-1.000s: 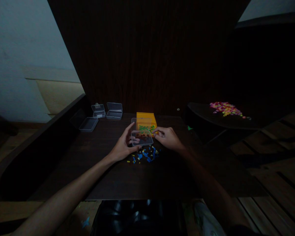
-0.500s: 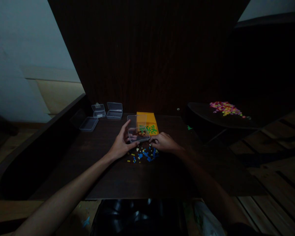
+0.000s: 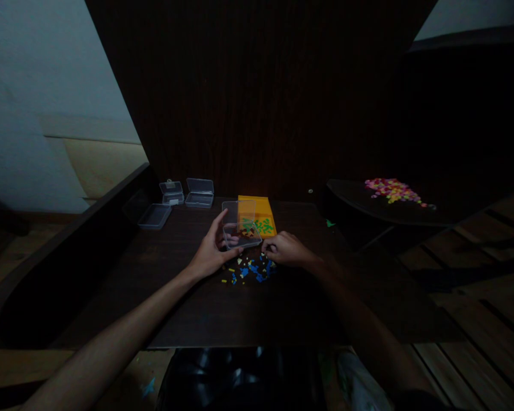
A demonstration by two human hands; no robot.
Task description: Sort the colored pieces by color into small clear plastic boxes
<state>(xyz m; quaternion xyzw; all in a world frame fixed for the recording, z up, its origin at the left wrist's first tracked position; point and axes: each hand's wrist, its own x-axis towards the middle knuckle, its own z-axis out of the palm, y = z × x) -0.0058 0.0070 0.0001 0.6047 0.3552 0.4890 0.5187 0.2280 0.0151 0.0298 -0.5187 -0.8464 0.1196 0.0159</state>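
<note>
Right hand has dropped from the clear box to the right edge of the loose pieces on the bench; box barely shifted. Left hand grips the box, lid raised, just far of the pile. Right fingers curled narrow; whether they pinch a piece cannot be told. Pile lies between both hands, touching the right

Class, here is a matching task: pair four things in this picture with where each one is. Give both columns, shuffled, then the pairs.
1 clear box
2 orange tray
3 blue and yellow pieces
4 pink pile

a on the side table
b in the left hand
c loose on the table by the right hand
d just behind the clear box

Pairs: 1-b, 2-d, 3-c, 4-a
</note>
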